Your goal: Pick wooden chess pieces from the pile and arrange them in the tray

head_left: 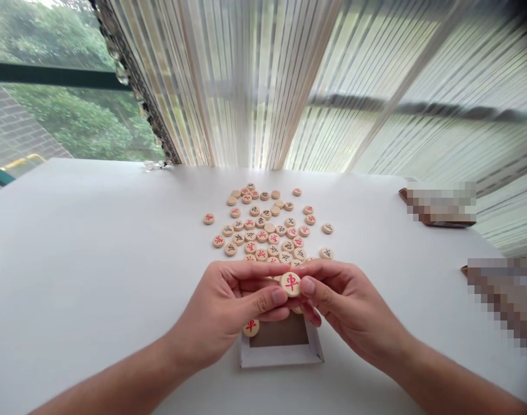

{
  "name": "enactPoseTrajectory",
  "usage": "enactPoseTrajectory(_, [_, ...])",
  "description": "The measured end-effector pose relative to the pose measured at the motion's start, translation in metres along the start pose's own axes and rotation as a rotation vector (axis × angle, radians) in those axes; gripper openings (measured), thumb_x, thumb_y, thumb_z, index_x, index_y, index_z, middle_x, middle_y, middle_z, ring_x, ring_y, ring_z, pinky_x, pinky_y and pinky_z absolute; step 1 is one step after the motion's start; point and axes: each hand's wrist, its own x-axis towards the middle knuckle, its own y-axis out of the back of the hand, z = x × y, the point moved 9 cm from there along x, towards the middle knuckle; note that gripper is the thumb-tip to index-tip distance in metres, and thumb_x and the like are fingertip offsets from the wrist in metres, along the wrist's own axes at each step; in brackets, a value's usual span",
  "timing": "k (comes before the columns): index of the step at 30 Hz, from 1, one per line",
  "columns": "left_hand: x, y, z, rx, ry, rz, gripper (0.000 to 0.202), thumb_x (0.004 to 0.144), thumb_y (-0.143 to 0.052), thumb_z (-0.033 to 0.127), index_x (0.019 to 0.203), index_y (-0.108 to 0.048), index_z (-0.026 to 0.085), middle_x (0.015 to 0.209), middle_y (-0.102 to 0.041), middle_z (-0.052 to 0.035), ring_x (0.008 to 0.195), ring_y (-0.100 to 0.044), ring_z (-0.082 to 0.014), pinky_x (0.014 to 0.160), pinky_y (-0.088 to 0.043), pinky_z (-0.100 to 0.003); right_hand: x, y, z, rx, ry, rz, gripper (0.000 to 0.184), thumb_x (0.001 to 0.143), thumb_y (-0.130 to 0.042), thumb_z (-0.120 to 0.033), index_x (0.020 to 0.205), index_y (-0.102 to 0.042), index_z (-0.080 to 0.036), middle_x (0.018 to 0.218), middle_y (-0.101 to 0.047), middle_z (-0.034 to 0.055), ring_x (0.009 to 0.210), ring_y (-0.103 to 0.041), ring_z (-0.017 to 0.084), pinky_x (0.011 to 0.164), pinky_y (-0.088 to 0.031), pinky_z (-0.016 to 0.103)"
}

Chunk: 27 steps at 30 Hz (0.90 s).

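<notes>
Between my two hands is a round wooden Chinese chess piece (291, 284) with a red character facing me. My left hand (241, 294) pinches its left side with thumb and fingers. From the other side, my right hand (336, 288) grips the same piece between thumb and fingertips. Below them lies a shallow white box (283, 355) with a brown inside bottom, partly hidden by my hands. Another red-marked chess piece (250, 327) shows at the box's left side, under my left hand. Beyond my fingers, many loose chess pieces (262, 236) are spread over the table.
The white table (94, 276) reaches back to a window with a string curtain (254, 86). Two brown-edged objects, mostly blurred out, lie at the right: one farther back (448, 223), one nearer (496, 305). Some scattered pieces are blank side up.
</notes>
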Motion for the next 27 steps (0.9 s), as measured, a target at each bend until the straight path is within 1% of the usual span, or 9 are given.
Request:
enactPoseTrajectory(3, [-0.001,0.004,-0.001,0.013,-0.009,0.034,0.033,0.086,-0.088,0.020,0.119,-0.083,0.019,0.094,-0.086,-0.0096,0.083,-0.084,-0.0162,0.074,-0.066,-0.014,-0.001,0.002,-0.002,-0.034,0.027,0.027,0.023,0.080,-0.093,-0.032,0.100,-0.086,-0.022,0.071,-0.075,0.0023,0.058,-0.062,0.011,0.054,-0.050,0.020])
enactPoseTrajectory(6, [-0.001,0.006,0.001,0.021,-0.029,0.053,0.029,0.086,-0.088,0.021,0.115,-0.084,0.018,0.090,-0.086,-0.0089,0.079,-0.083,-0.0161,0.074,-0.067,-0.016,-0.002,0.000,-0.007,-0.072,0.042,0.038,0.028,0.073,-0.098,-0.026,0.099,-0.087,-0.023,0.068,-0.074,0.0009,0.057,-0.062,0.010,0.054,-0.051,0.018])
enactPoseTrajectory(8, [-0.002,0.006,0.002,0.039,-0.043,0.063,0.029,0.085,-0.089,0.020,0.114,-0.084,0.018,0.089,-0.086,-0.0082,0.079,-0.083,-0.0165,0.074,-0.068,-0.017,-0.003,-0.002,-0.010,-0.104,0.057,0.042,0.028,0.072,-0.098,-0.023,0.097,-0.087,-0.023,0.066,-0.073,0.0002,0.057,-0.061,0.009,0.054,-0.051,0.016])
enactPoseTrajectory(12, [-0.005,0.005,0.005,0.105,-0.097,0.075,0.025,0.085,-0.088,0.018,0.110,-0.086,0.020,0.084,-0.086,-0.0051,0.075,-0.083,-0.0161,0.077,-0.069,-0.020,-0.004,-0.003,-0.017,-0.165,0.118,0.064,0.026,0.071,-0.099,-0.021,0.093,-0.086,-0.022,0.073,-0.076,0.0011,0.063,-0.064,0.010,0.058,-0.054,0.016])
enactPoseTrajectory(15, [-0.007,0.003,0.010,0.205,-0.177,0.091,0.027,0.086,-0.086,0.016,0.112,-0.086,0.024,0.085,-0.086,-0.0026,0.076,-0.083,-0.0166,0.081,-0.070,-0.023,-0.005,-0.002,-0.018,-0.236,0.149,0.084,0.027,0.071,-0.099,-0.023,0.094,-0.085,-0.022,0.077,-0.076,0.0020,0.068,-0.067,0.013,0.062,-0.057,0.019])
enactPoseTrajectory(18, [-0.009,0.001,0.015,0.368,-0.263,0.102,0.030,0.088,-0.083,0.015,0.116,-0.084,0.026,0.098,-0.086,-0.0035,0.089,-0.084,-0.0206,0.083,-0.069,-0.024,-0.007,-0.001,-0.021,-0.301,0.189,0.092,0.026,0.073,-0.097,-0.027,0.095,-0.084,-0.021,0.080,-0.076,0.0035,0.071,-0.068,0.016,0.066,-0.060,0.025])
enactPoseTrajectory(20, [-0.012,-0.002,0.020,0.489,-0.350,0.092,0.033,0.089,-0.080,0.012,0.119,-0.083,0.027,0.099,-0.086,-0.0031,0.094,-0.083,-0.0217,0.084,-0.069,-0.024,-0.008,-0.001,-0.022,-0.322,0.206,0.090,0.024,0.073,-0.097,-0.028,0.092,-0.083,-0.021,0.081,-0.076,0.0040,0.070,-0.068,0.016,0.065,-0.060,0.026])
enactPoseTrajectory(23, [-0.018,-0.008,0.029,0.668,-0.497,0.081,0.036,0.090,-0.078,0.008,0.119,-0.083,0.027,0.094,-0.086,-0.0022,0.088,-0.084,-0.0203,0.082,-0.069,-0.023,-0.009,-0.001,-0.021,-0.324,0.197,0.091,0.023,0.073,-0.097,-0.030,0.087,-0.082,-0.020,0.077,-0.075,0.0032,0.068,-0.067,0.016,0.063,-0.059,0.025])
enactPoseTrajectory(27, [-0.025,-0.017,0.037,0.842,-0.640,0.067,0.037,0.089,-0.078,0.007,0.121,-0.082,0.025,0.099,-0.086,-0.0020,0.081,-0.084,-0.0178,0.076,-0.068,-0.019,-0.010,-0.001,-0.021,-0.319,0.166,0.101,0.021,0.072,-0.097,-0.028,0.082,-0.080,-0.019,0.072,-0.073,0.0012,0.065,-0.064,0.013,0.060,-0.055,0.020])
